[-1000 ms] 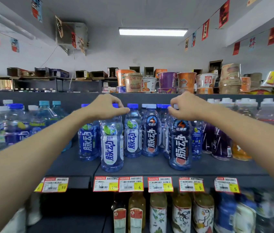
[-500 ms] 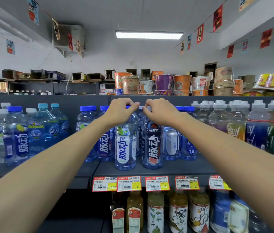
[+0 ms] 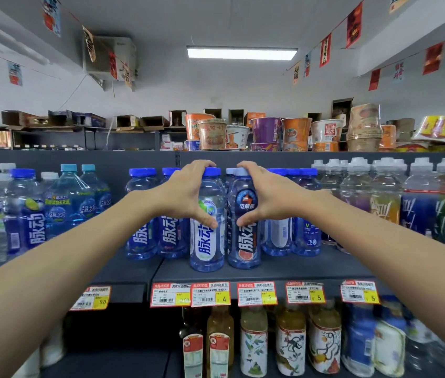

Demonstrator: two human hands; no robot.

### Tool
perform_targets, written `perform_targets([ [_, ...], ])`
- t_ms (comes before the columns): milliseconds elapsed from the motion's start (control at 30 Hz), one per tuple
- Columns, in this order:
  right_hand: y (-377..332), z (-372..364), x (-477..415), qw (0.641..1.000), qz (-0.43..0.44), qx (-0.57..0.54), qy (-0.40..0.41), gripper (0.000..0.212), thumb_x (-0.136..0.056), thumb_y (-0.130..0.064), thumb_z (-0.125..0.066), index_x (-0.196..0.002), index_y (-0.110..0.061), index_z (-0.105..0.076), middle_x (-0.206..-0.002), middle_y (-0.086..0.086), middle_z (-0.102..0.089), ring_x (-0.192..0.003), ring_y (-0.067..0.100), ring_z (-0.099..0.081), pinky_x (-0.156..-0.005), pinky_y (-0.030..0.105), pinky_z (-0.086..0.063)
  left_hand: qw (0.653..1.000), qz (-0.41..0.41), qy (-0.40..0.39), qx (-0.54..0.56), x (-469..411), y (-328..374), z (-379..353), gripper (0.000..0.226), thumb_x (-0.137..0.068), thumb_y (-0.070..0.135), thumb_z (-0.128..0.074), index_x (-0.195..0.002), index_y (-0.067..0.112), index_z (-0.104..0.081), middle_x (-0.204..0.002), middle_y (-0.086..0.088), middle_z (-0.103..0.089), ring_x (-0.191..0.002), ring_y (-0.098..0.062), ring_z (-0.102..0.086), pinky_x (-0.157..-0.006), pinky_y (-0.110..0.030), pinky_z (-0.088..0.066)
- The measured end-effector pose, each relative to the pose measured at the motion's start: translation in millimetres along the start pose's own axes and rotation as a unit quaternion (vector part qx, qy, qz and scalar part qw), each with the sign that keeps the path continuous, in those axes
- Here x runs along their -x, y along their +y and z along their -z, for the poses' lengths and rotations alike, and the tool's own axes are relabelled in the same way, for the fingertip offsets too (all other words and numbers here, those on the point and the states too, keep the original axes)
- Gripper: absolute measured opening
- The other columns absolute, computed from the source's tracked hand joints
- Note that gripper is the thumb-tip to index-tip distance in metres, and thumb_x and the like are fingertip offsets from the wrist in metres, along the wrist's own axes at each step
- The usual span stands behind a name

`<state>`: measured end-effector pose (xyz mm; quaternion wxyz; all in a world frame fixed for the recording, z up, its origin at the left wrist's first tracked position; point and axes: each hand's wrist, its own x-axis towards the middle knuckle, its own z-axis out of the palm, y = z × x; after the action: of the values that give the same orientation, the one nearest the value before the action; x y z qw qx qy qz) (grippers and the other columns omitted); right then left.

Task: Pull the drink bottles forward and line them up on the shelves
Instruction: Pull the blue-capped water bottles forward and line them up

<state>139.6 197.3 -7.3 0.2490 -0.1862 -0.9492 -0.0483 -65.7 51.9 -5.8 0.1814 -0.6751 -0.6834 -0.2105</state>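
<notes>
Noodle cups (image 3: 266,129) stand on top; flags (image 3: 354,24) hang from strings; ceiling light (image 3: 241,53) lit.

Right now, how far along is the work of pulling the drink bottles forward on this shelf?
Done: two stand forward of the rest on the dark grey metal shelf, side by side: the clear blue bottle with the white label and the clear blue bottle with the dark label. In hand: the left hand grips the first, the right hand the second. Left: the blue-capped bottles on both sides sit further back.
</notes>
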Motion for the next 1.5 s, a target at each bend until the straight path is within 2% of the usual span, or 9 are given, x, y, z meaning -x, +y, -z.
perform_targets([
  [267, -3, -2, -2, 1.0, -0.001, 0.012, 0.02, 0.124, -0.049, -0.074, -0.086, -0.144, -0.04, -0.013, -0.144, 0.006, -0.046, -0.116, 0.029, -0.06, -0.091, 0.041, -0.053, 0.999, -0.006, 0.013, -0.029, -1, 9, -3, 0.136, -0.047, 0.068, -0.088, -0.152, 0.022, -0.016, -0.154, -0.001, -0.027, -0.139, -0.025, -0.028, -0.114, -0.043, -0.024],
  [400, -2, 1, -2, 0.999, -0.004, 0.023, 0.027, 0.118, -0.051, -0.078, -0.082, -0.141, -0.039, -0.016, -0.138, 0.005, -0.05, -0.112, 0.026, -0.061, -0.088, 0.038, -0.052, 1.0, 0.001, 0.007, 0.019, -2, 11, -3, 0.132, -0.048, 0.063, -0.091, -0.151, 0.024, -0.018, -0.151, 0.001, -0.031, -0.134, -0.02, -0.037, -0.109, -0.035, -0.034],
  [533, -2, 3, 0, 1.0, 0.012, -0.005, 0.022, 0.11, -0.056, -0.077, -0.079, -0.14, -0.037, -0.02, -0.13, 0.002, -0.054, -0.107, 0.021, -0.061, -0.089, 0.037, -0.054, 0.998, 0.025, 0.007, 0.059, -1, 10, -3, 0.113, -0.051, 0.058, -0.093, -0.137, 0.037, -0.022, -0.094, 0.002, -0.059, -0.084, -0.012, -0.058, -0.066, -0.025, -0.041],
  [600, -3, 3, 1, 0.999, 0.021, -0.022, 0.014, 0.108, -0.06, -0.071, -0.081, -0.142, -0.033, -0.021, -0.125, 0.001, -0.059, -0.105, 0.02, -0.063, -0.089, 0.038, -0.056, 0.997, 0.03, 0.006, 0.065, -1, 11, -2, 0.108, -0.052, 0.057, -0.092, -0.133, 0.037, -0.024, -0.085, -0.001, -0.06, -0.078, -0.011, -0.058, -0.061, -0.026, -0.041],
  [833, -2, 7, 5, 0.997, 0.037, -0.07, 0.01, 0.097, -0.066, -0.056, -0.088, -0.136, -0.032, -0.025, -0.109, -0.007, -0.066, -0.09, 0.001, -0.064, -0.068, 0.013, -0.048, 0.998, 0.022, 0.008, 0.063, 3, 15, 3, 0.107, -0.05, 0.063, -0.09, -0.133, 0.038, -0.026, -0.093, -0.002, -0.065, -0.081, -0.014, -0.063, -0.072, -0.033, -0.053],
  [1067, -4, 9, 11, 0.996, 0.047, -0.072, 0.02, 0.096, -0.067, -0.056, -0.087, -0.137, -0.033, -0.025, -0.11, -0.009, -0.065, -0.088, -0.004, -0.063, -0.063, 0.007, -0.044, 0.997, 0.015, 0.02, 0.07, 11, 16, 4, 0.109, -0.05, 0.065, -0.089, -0.135, 0.039, -0.026, -0.1, -0.001, -0.067, -0.086, -0.014, -0.066, -0.081, -0.041, -0.057],
  [1300, -6, 7, 18, 0.995, 0.039, -0.085, 0.022, 0.109, -0.068, -0.057, -0.086, -0.148, -0.034, -0.016, -0.122, -0.003, -0.066, -0.1, 0.011, -0.067, -0.084, 0.026, -0.056, 0.994, 0.005, 0.009, 0.105, 15, 17, 1, 0.112, -0.056, 0.059, -0.089, -0.142, 0.042, -0.019, -0.114, 0.002, -0.065, -0.1, -0.016, -0.066, -0.087, -0.033, -0.055],
  [1400, -7, 1, 28, 0.998, 0.016, -0.063, 0.027, 0.135, -0.059, -0.072, -0.082, -0.155, -0.039, 0.007, -0.13, 0.001, -0.066, -0.109, 0.017, -0.067, -0.091, 0.035, -0.054, 0.994, -0.006, 0.01, 0.109, 22, 15, -5, 0.139, -0.051, 0.064, -0.091, -0.153, 0.041, 0.002, -0.159, -0.002, -0.029, -0.141, -0.018, -0.036, -0.113, -0.032, -0.034],
  [1500, -8, -17, 42, 0.997, 0.001, -0.046, 0.059, 0.154, -0.05, -0.08, -0.081, -0.151, -0.041, 0.029, -0.126, 0.011, -0.066, -0.083, 0.014, -0.066, -0.069, 0.029, -0.049, 0.994, -0.029, 0.01, 0.105, 37, 15, -20, 0.159, -0.046, 0.062, -0.094, -0.147, 0.049, 0.028, -0.161, 0.019, 0.0, -0.147, -0.012, -0.014, -0.11, -0.031, -0.024],
])
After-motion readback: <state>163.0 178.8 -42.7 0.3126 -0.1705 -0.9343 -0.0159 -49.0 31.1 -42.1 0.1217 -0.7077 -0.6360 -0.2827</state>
